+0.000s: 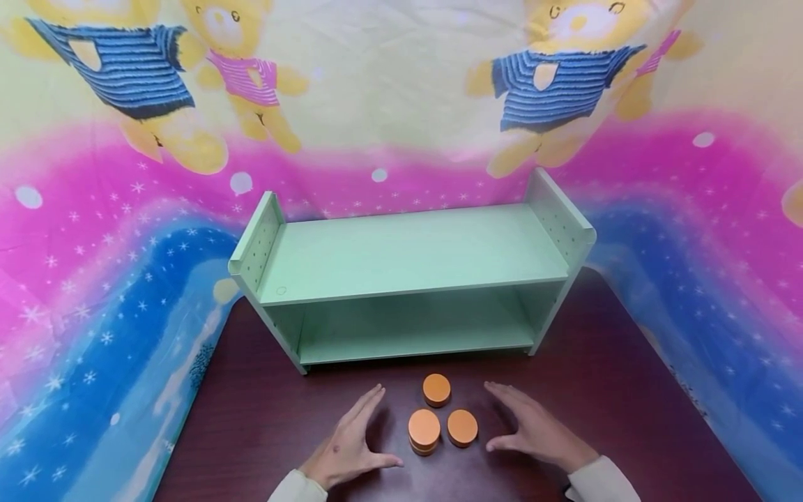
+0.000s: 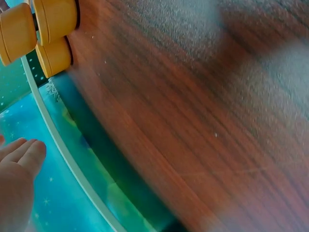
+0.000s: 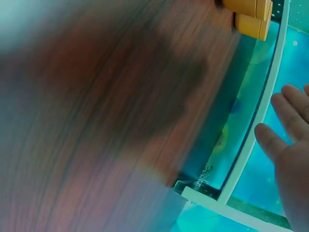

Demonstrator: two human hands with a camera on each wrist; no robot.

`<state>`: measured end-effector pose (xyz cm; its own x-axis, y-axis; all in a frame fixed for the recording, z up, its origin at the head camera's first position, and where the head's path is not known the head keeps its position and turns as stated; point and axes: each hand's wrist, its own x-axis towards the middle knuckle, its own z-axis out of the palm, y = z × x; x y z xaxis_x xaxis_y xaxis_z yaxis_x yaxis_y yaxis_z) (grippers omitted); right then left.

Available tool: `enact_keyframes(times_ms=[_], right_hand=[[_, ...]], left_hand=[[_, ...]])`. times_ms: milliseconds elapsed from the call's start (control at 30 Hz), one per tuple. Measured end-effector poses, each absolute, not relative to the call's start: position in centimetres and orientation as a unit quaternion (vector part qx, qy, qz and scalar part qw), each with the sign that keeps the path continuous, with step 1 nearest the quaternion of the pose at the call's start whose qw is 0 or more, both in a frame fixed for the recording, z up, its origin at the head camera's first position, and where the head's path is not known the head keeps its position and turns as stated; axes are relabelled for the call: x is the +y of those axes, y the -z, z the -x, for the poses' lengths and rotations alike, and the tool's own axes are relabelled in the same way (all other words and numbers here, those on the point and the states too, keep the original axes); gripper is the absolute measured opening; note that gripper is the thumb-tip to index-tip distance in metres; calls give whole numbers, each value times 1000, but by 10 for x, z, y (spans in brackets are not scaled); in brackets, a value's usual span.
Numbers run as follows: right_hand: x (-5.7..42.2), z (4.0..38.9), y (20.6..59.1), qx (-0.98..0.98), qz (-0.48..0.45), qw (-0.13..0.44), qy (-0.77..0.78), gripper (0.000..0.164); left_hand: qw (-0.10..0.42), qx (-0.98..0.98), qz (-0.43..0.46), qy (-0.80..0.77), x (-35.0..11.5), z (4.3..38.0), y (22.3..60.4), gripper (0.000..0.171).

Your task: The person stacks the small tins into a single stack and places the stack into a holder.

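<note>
Several round orange tins sit close together near the front of the dark table. One tin [image 1: 436,390] is at the back, another tin [image 1: 463,427] at the front right. The front-left tin [image 1: 424,428] stands higher and looks stacked on another, mostly hidden. My left hand [image 1: 353,443] is left of the group, fingers spread and thumb apart, touching no tin. On the other side my right hand [image 1: 533,429] has its fingers extended, also apart from the tins. Tins [image 2: 53,21] show in the left wrist view's top left corner and tins [image 3: 248,17] at the right wrist view's top.
A pale green two-level shelf [image 1: 408,251] with raised side panels stands behind the tins. Dark red-brown wood forms the table [image 1: 263,418]. A cloth printed with bears [image 1: 389,84] hangs behind and along both sides.
</note>
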<state>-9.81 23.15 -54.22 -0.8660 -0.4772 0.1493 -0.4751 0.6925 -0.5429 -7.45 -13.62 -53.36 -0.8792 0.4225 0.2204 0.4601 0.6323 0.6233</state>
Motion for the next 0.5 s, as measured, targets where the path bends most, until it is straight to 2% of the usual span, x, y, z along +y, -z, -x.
enact_keyframes(times_ms=[500], right_hand=[[221,103,553,912,264,14,315,94]], left_hand=[[34,-897,241,369,-127,75,553,104]])
